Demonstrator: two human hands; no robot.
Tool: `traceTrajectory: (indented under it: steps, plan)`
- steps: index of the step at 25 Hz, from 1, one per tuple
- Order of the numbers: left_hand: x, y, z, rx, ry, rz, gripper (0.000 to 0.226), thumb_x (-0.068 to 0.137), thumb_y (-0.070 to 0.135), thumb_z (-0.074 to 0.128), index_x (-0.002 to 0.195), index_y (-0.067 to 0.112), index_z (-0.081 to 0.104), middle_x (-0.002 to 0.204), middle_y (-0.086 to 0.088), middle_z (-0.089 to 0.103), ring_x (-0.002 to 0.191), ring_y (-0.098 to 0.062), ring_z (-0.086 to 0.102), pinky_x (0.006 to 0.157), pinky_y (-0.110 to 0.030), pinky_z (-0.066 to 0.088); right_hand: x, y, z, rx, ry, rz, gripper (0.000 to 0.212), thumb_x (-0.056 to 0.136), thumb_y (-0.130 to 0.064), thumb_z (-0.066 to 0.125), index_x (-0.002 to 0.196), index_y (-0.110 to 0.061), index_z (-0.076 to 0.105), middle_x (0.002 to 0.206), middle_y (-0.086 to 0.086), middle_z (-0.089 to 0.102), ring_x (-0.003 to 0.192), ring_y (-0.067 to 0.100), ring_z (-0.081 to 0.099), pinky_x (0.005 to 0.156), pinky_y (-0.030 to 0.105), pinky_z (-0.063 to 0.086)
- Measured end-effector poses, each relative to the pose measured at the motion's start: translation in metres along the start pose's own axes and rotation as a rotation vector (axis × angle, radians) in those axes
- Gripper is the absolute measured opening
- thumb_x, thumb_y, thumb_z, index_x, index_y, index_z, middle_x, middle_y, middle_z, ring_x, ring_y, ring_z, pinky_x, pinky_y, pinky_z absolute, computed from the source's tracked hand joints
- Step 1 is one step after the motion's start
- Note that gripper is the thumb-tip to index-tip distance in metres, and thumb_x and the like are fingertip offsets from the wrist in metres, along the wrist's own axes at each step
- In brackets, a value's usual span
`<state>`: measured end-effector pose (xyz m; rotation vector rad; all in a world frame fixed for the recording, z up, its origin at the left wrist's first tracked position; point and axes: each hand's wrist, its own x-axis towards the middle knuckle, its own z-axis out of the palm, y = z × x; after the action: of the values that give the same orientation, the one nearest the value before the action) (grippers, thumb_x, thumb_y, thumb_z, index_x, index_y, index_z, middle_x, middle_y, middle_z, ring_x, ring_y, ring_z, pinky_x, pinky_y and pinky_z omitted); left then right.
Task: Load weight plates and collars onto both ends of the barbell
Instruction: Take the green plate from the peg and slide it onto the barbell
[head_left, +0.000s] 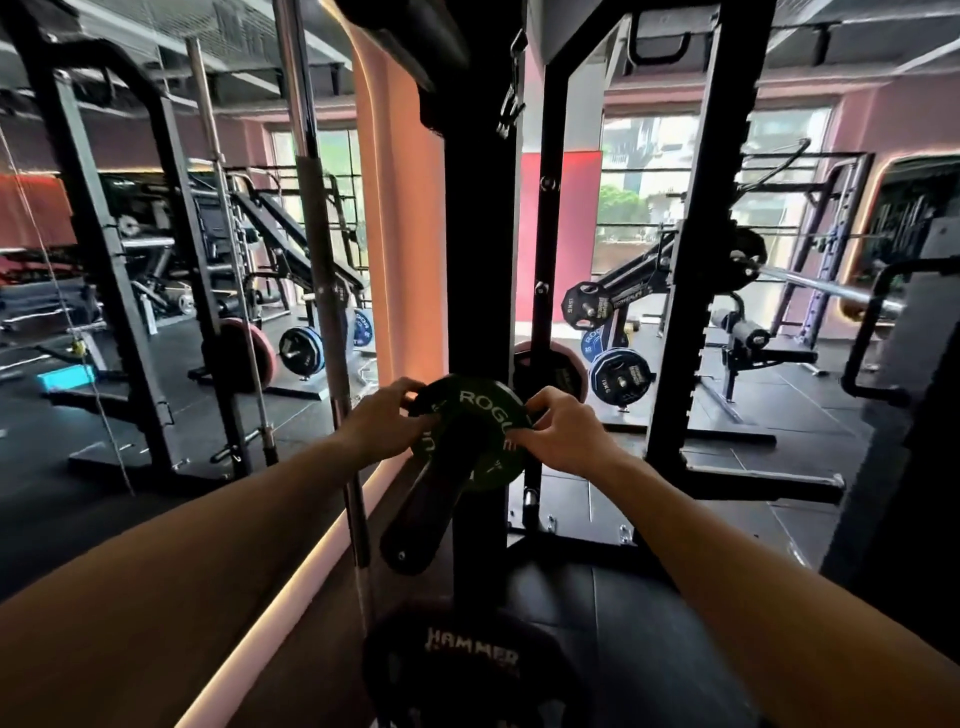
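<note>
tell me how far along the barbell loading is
Early, by the look of it. Both hands, left and right, grip the green Rogue plate, which sits on a black storage peg of the rack. The barbell at right seems to carry one dark plate; no collar is discernible.

Both arms reach forward, left hand and right hand curled (fingers gripping).

Gym: squat racks, weight plates, benches.

Green plate's lower lettering behind the black storage peg (rim partly under both hands' fingers)
</note>
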<state>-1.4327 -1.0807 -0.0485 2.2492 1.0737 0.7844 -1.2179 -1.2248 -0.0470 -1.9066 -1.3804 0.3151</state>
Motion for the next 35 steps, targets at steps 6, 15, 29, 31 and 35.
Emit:
traceTrajectory:
  steps: [6,15,29,31,35]
  plan:
    - [-0.032,-0.003,-0.01,0.022,-0.021,-0.002,0.043,0.088,0.048,0.071,0.117,0.022,0.055,0.1,0.001,0.067,0.085,-0.017,0.069,0.066,-0.03,0.055,-0.032,-0.021,0.01,-0.016,0.025,-0.06,0.033,0.085,-0.038,0.078,0.111,-0.019,0.069,0.083,-0.011,0.064,0.076,0.007,0.064,0.057,0.012,0.042]
    - [-0.19,0.014,-0.052,-0.145,-0.07,0.048,0.028,0.095,0.035,0.068,0.109,0.012,0.058,0.092,-0.004,0.067,0.083,-0.021,0.068,0.07,-0.037,0.057,-0.188,-0.086,0.023,0.156,-0.065,-0.11,0.032,0.095,-0.022,0.069,0.123,-0.011,0.061,0.114,0.009,0.07,0.109,0.024,0.067,0.095,0.042,0.056]
    - [-0.341,0.237,0.013,-0.384,-0.291,0.343,0.029,0.096,0.029,0.066,0.115,0.007,0.062,0.103,-0.018,0.073,0.09,-0.032,0.074,0.073,-0.05,0.063,-0.438,-0.076,-0.178,0.052,0.173,0.137,0.025,0.093,-0.025,0.072,0.112,-0.012,0.063,0.106,0.012,0.073,0.092,0.021,0.074,0.074,0.039,0.065]
    - [-0.364,0.288,0.046,-0.431,-0.37,0.387,0.032,0.097,0.028,0.066,0.118,0.005,0.06,0.104,-0.022,0.071,0.091,-0.039,0.073,0.073,-0.058,0.062,-0.486,-0.054,-0.219,0.002,0.254,0.179,0.026,0.093,-0.025,0.072,0.11,-0.008,0.063,0.106,0.016,0.072,0.093,0.026,0.074,0.077,0.045,0.064]
    - [-0.419,0.388,0.113,-0.481,-0.461,0.486,0.024,0.097,0.03,0.064,0.112,0.012,0.06,0.096,-0.012,0.071,0.087,-0.032,0.073,0.068,-0.051,0.063,-0.582,-0.009,-0.298,-0.101,0.38,0.241,0.021,0.092,-0.028,0.074,0.107,-0.015,0.065,0.101,0.006,0.072,0.091,0.021,0.074,0.075,0.043,0.064]
